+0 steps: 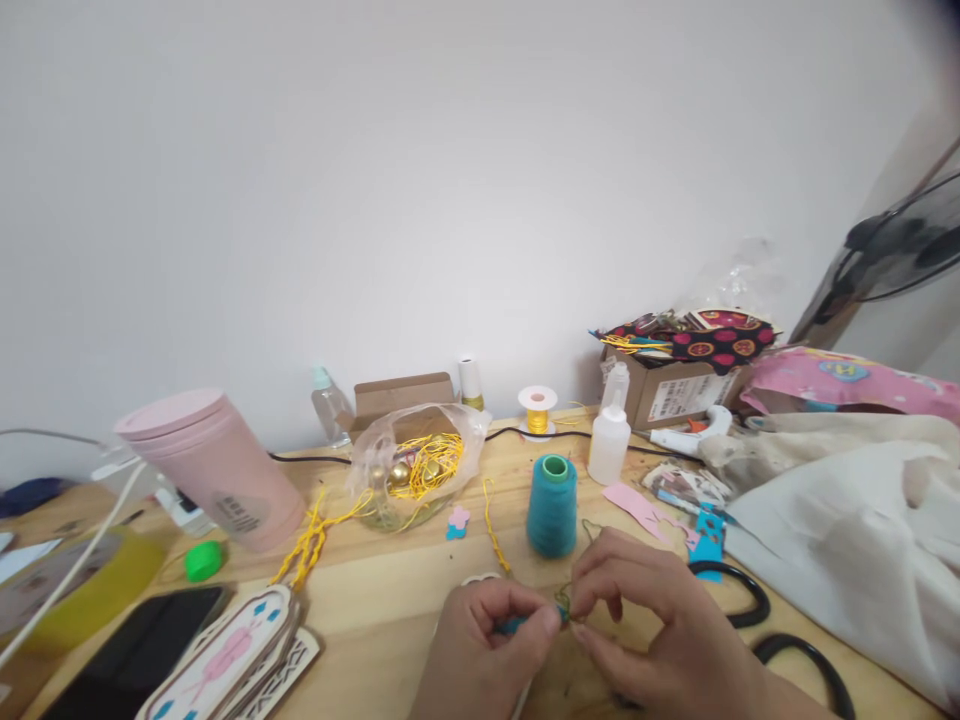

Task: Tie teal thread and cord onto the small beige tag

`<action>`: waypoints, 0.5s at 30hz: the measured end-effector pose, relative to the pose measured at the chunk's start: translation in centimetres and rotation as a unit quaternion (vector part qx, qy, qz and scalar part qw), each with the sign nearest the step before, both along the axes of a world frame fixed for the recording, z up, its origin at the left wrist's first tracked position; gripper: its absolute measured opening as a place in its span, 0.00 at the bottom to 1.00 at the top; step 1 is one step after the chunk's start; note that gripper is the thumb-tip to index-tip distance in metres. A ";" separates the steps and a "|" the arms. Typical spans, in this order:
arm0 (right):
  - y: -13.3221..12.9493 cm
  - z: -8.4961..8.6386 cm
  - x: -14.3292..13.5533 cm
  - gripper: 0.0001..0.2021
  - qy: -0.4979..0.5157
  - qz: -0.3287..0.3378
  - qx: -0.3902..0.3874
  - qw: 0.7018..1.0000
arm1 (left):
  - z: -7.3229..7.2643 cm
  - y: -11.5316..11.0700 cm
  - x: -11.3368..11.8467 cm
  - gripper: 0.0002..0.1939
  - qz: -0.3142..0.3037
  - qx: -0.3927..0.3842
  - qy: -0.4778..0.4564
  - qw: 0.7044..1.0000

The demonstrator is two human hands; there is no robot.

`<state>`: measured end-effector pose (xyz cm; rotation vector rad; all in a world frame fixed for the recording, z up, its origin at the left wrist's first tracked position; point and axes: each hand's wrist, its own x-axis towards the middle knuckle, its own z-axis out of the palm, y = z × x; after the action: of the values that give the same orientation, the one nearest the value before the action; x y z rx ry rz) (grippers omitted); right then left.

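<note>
Craft workspace; thread cone [552, 515] and scissors [760, 595] show it.

No text, brand or number legible. White printed label [691, 395] on the box [634, 386], right of the frame: dark print, too small to read. Sticker [238, 510] on the cup [214, 455], lower left of the frame: dark bar-like marks, lettering indistinct.
</note>
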<state>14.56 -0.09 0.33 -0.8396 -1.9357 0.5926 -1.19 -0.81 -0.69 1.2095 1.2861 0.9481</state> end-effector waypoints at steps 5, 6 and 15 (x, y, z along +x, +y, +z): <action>-0.1 -0.4 0.1 0.08 -0.048 -0.030 0.093 0.994 | 0.0 -0.4 0.6 0.08 0.032 0.054 0.046 0.997; -0.1 -0.4 0.1 0.08 -0.061 -0.036 0.105 0.992 | 0.0 -0.5 0.7 0.08 0.031 0.062 0.052 0.996; -0.8 -0.3 -0.2 0.08 -0.168 -0.072 0.214 0.960 | 0.1 -0.8 1.1 0.08 0.032 0.085 0.052 0.995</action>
<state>14.37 -0.87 0.03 -0.8258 -2.1714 -0.0686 -0.14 -1.63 -0.59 1.3699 1.3551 1.0706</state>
